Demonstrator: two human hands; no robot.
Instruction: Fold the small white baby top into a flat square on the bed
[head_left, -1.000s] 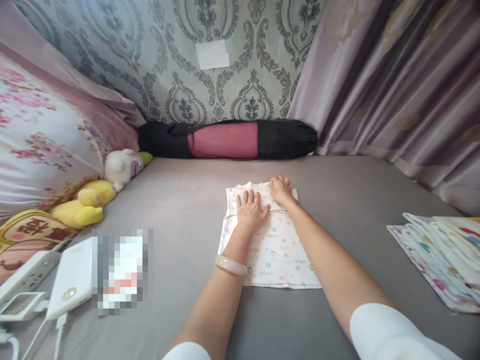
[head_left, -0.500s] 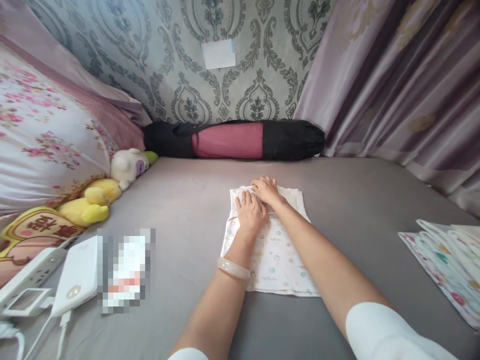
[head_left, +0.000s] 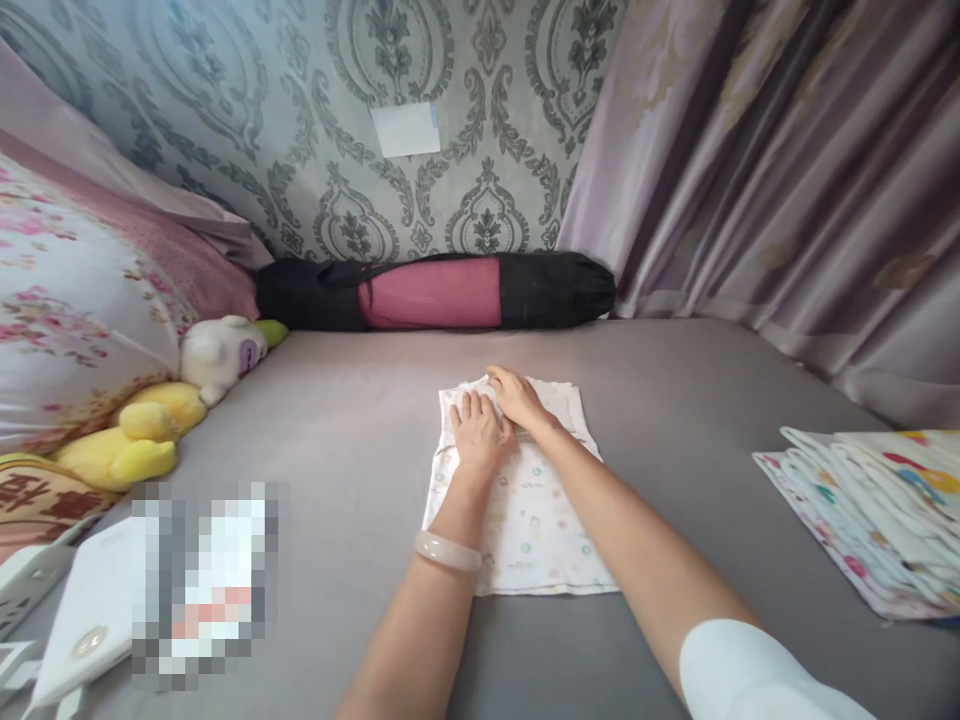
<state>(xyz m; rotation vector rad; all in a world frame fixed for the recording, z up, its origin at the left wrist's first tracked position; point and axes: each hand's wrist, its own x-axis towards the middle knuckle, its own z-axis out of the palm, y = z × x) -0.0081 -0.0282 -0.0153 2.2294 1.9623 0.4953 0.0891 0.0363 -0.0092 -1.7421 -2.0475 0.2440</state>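
A white cloth piece (head_left: 536,520) with small pastel prints lies on the grey bed sheet, its far part folded into layers. My left hand (head_left: 480,430) rests flat on its far left part, fingers stretched and slightly apart. A pale bangle (head_left: 448,551) circles my left wrist. Just beside it, my right hand (head_left: 516,397) is at the far edge of the cloth, with its fingers bent together and closed on the fabric; the thumb is hidden. The hands nearly touch, the right one slightly farther off.
A stack of folded printed cloths (head_left: 862,530) lies at right. Along the wall rests a black and pink long bag (head_left: 435,292). Plush toys (head_left: 217,355), a floral pillow (head_left: 67,320), a white power bank (head_left: 97,620) and a blurred-out item (head_left: 217,580) are at left.
The view has swung slightly right, so everything sits farther left. My right hand's fingers, spread over the far edge before, are now drawn together. My left hand stays flat on the cloth.
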